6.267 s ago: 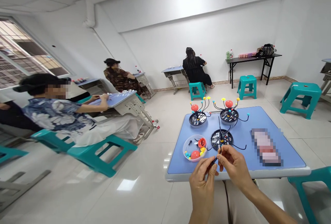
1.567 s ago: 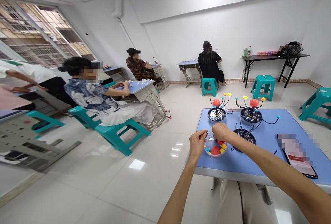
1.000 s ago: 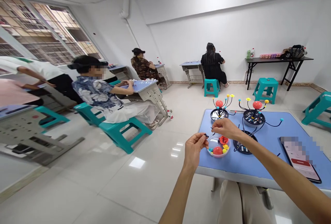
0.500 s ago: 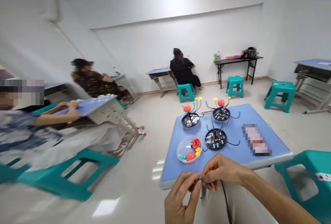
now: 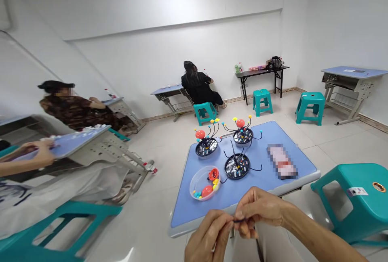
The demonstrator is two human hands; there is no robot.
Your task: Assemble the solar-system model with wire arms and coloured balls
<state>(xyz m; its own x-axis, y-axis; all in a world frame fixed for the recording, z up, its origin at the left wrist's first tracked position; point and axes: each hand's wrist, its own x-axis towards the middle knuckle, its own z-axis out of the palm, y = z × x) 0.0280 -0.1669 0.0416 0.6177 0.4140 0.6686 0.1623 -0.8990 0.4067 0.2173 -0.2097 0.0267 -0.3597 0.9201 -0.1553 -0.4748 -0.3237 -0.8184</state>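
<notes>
So far, two built-up models on the far side of the tabletop [image 5: 184, 209]: near the far-left corner, a black round base [image 5: 206, 147] topped by a red ball [image 5: 200, 134] and curved wires [image 5: 214, 128] tipped in yellow and teal; toward the far edge, a second base [image 5: 242, 136], much the same. Nearer the middle, a third black base [image 5: 237, 166] with bare dark wires [image 5: 232, 147] and no red ball in sight, so apparently unfinished. Left over near the left edge, a clear plastic bowl [image 5: 194, 183] holding small beads [image 5: 197, 194], another red ball [image 5: 207, 191] and a red half-shell [image 5: 214, 174]. Just past the near edge, left hand [image 5: 209, 235] and right hand [image 5: 257, 209] close together, each in a narrow pinch on one short dark wire [image 5: 239, 221].
</notes>
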